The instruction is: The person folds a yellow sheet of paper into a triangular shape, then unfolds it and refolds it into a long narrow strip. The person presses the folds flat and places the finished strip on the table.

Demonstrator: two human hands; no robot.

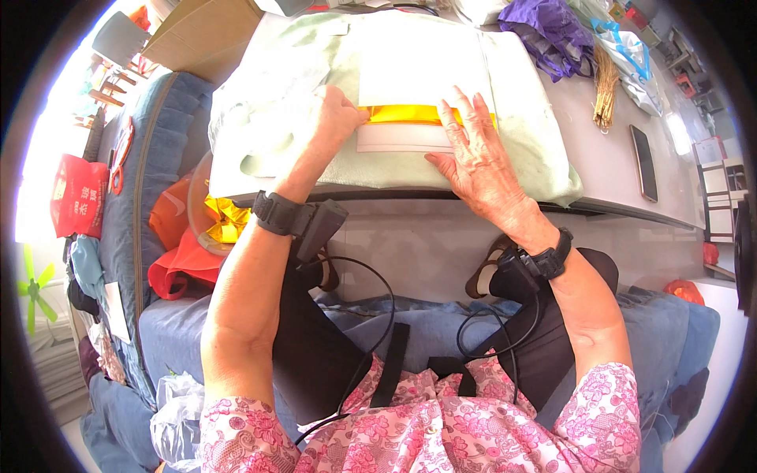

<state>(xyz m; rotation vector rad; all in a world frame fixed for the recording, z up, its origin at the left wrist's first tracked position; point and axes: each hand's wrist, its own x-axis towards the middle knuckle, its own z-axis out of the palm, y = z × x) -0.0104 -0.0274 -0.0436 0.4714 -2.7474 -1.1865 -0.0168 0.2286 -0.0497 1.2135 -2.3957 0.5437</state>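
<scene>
A shiny gold strip (402,115) lies crosswise over a white sheet of paper (426,63) on a pale green cloth (536,150). At the strip's left end my left hand (335,122) is closed, its thumb and finger pinching the end. My right hand (482,162) rests with spread fingers over the strip's right part, fingertips on the strip and the paper above it. The thumb points left along the paper's lower edge. A little of the strip's right end shows past the fingers.
On the table's right lie a black phone (644,163), a bundle of dried stalks (605,87) and a purple bag (546,35). Left of the table, crumpled gold foil (227,219) sits by a red bag (189,264). Scissors (121,154) lie on the blue sofa arm (154,134).
</scene>
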